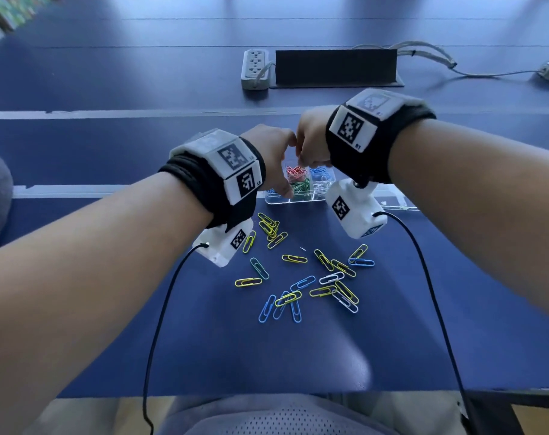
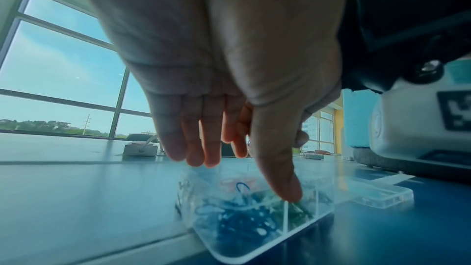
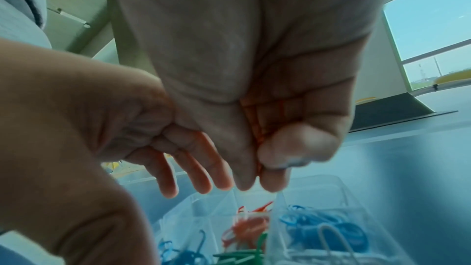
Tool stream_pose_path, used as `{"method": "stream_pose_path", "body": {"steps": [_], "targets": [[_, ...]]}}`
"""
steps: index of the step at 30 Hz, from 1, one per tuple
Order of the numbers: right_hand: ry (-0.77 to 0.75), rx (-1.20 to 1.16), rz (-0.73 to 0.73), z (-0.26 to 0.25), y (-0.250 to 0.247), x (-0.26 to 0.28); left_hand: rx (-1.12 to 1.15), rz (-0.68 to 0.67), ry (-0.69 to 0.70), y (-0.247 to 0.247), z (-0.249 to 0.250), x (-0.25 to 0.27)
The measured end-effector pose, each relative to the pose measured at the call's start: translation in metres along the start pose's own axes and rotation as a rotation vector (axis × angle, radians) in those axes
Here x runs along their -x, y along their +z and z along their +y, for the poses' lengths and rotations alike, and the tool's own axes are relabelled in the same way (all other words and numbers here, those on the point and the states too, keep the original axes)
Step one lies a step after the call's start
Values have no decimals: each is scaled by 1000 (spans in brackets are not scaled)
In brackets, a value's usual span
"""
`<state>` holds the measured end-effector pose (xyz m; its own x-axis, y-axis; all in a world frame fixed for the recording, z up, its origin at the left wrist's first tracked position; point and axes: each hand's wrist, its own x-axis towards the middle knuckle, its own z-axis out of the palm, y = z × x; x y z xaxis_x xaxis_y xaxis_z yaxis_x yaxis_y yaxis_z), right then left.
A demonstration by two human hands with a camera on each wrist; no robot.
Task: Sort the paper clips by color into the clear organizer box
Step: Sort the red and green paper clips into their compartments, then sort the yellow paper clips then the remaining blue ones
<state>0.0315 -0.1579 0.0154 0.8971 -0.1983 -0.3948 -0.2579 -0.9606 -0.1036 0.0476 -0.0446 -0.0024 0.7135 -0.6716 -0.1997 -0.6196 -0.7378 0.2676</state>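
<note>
The clear organizer box (image 1: 279,200) lies on the blue table beyond a scatter of loose paper clips (image 1: 301,277), yellow, blue, white and teal. Its compartments hold red clips (image 3: 244,229), green clips (image 3: 237,255) and blue clips (image 3: 326,227). My right hand (image 3: 257,184) hovers over the red compartment, thumb and fingers curled round red clips in the palm. My left hand (image 2: 244,176) is beside it over the box, fingers straight and pointing down, holding nothing, with the thumb tip at the green compartment. In the head view both hands (image 1: 295,149) meet above the box.
The box's clear lid (image 1: 392,200) lies to the right of the box. A white power strip (image 1: 255,69) and a black stand (image 1: 336,67) sit further back with grey cables. Black cords from both wrist cameras trail over the near table edge.
</note>
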Motion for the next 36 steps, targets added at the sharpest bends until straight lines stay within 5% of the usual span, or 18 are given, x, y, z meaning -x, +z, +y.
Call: {"method": "stream_pose_path", "body": {"steps": [14,22,27,36], "targets": [[73,-283,112,-5,1,6,66,28,-12,5,-7,0],[-39,-118,190,4,14,50,77,212,150,8,-16,26],[-293,95,124,-15,38,74,-83,-60,154,9,-28,47],[-292,168,86,-38,62,68,-109,-71,127,22,-30,56]]}}
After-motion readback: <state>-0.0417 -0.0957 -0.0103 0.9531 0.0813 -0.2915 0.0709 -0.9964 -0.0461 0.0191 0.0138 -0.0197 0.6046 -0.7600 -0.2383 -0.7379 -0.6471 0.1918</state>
